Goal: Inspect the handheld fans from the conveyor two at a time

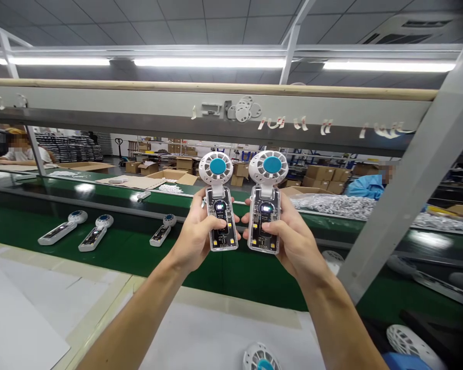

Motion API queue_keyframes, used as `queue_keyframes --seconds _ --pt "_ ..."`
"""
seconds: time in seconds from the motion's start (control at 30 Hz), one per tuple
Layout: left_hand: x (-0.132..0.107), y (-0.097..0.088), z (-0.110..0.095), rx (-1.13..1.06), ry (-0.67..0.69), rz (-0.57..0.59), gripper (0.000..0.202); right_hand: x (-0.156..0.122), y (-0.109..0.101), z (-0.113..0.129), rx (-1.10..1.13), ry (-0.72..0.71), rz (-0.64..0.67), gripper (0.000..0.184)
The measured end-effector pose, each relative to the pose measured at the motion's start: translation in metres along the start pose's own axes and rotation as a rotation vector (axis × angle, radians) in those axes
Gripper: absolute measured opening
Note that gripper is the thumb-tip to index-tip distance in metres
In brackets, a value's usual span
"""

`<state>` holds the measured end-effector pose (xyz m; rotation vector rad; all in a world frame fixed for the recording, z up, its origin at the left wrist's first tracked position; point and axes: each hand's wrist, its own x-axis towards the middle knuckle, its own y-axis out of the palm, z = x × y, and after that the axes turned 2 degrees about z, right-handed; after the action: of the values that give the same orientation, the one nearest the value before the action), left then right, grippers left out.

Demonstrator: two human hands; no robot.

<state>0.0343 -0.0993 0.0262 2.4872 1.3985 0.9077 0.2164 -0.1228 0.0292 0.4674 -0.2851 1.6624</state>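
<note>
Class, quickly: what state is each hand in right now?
Left hand: closed, holding a white-headed fan upright.
Right hand: closed, holding a second white-headed fan upright.

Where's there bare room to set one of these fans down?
On the white tabletop, between your left forearm and the fan at the bottom edge; also on the green belt, between the second fan and third fan from the left. It's crowded at lower right, beyond the slanted post, where white pieces lie close together.

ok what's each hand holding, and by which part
The left hand holds one handheld fan, the right hand a second handheld fan, both by the clear-fronted handle.
</note>
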Motion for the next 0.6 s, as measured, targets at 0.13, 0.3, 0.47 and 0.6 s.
queue_keyframes --seconds 0.13,0.3,0.47,0.6 --pt "0.000 -0.001 0.001 0.023 -0.007 0.014 0.068 0.000 0.002 0.000 0.015 0.002 -0.013 0.079" --pt "0.001 0.000 0.001 0.024 -0.002 -0.012 0.069 -0.002 0.003 0.000 0.047 -0.016 -0.020 0.075" --pt "0.003 -0.001 0.002 0.029 0.006 -0.011 0.072 -0.001 0.013 -0.001 0.136 0.044 -0.101 0.041" --pt "0.004 -0.009 0.007 0.183 0.148 -0.078 0.052 -0.011 0.015 0.008 0.004 -0.091 -0.266 0.027"
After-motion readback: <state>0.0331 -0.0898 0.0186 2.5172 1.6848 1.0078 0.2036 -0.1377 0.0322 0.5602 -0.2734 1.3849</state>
